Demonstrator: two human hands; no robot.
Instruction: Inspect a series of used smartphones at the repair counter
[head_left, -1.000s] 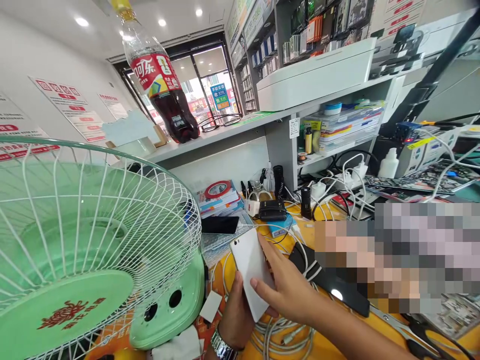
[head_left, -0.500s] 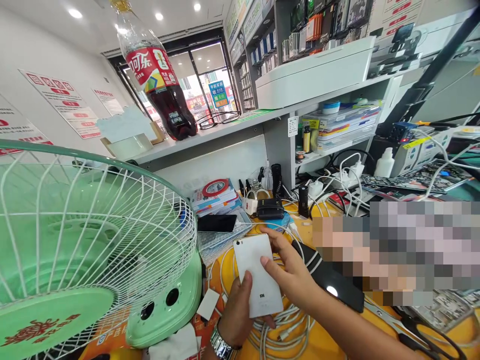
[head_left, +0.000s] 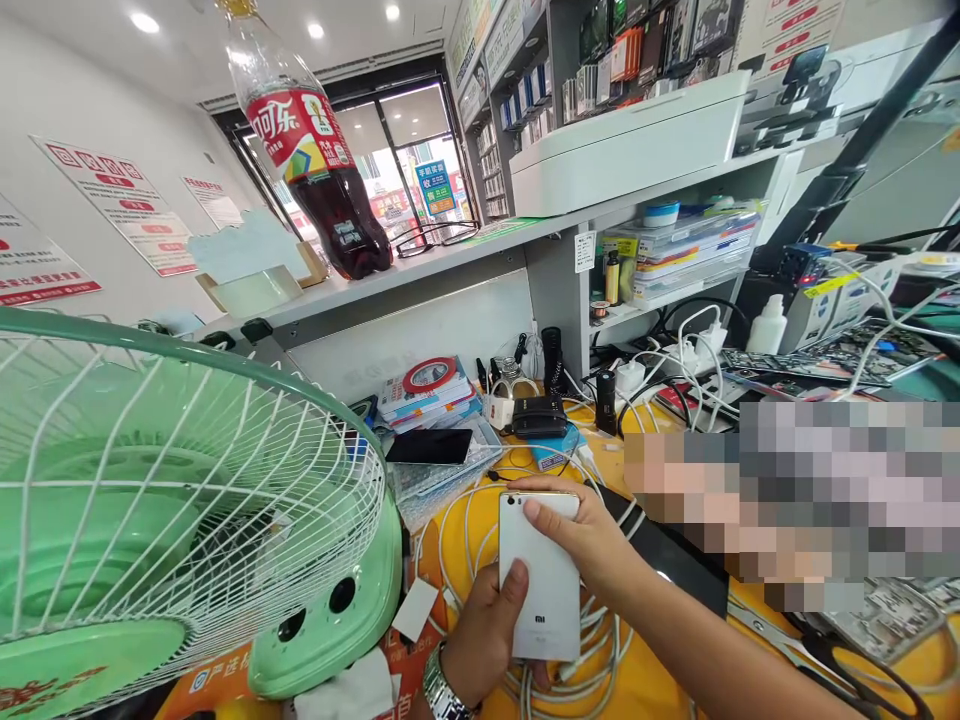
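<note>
A white smartphone (head_left: 551, 585) with an MI logo shows its back, camera corner at the top. My left hand (head_left: 480, 635), a metal watch (head_left: 442, 688) on its wrist, grips the lower left side, thumb on the back. At the top end my right hand (head_left: 589, 535) pinches the phone, its thumb on the back near the camera and its fingers behind the upper edge. The phone's screen side is hidden. Beneath it lie coiled white cables (head_left: 600, 665) on the yellow mat (head_left: 652, 670). A large black phone (head_left: 686, 570) lies partly behind my right forearm.
A green fan (head_left: 330, 630) stands close on the left. Behind are a dark phone (head_left: 431, 446), red tape roll (head_left: 430, 375) and black flashlight (head_left: 606, 402). Scissors (head_left: 780, 640) lie at right, beside a blurred patch. A cola bottle (head_left: 315, 150) stands on the shelf.
The phone has shifted right and slightly down and turned more upright. My right hand has closed round its top end, and my left hand has moved right with it. The fan's head has turned.
</note>
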